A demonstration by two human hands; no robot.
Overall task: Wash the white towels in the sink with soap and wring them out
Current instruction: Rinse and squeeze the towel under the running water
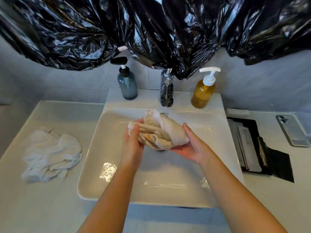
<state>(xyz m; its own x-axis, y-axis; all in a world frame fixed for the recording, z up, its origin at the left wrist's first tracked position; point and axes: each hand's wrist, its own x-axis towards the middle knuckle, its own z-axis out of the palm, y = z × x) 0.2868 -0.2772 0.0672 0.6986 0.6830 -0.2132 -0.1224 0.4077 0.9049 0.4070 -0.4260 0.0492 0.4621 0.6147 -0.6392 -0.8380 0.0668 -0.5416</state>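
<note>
I log left hand [133, 140] and right hand [190, 148] both clasping one bunched towel [161, 130] above the sink [151, 185], mid-scrub by my reckoning, wringing not yet done, and a second towel [52, 153] crumpled on the left counter, seemingly unwashed.

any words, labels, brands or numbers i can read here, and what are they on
Nothing here reads legibly.
White tag on the black plastic sheeting: reddish marks, too blurred to read.
White packet in the black tray: small dark print, too small to read.
Blue pump bottle and amber pump bottle: no label visible.
</note>
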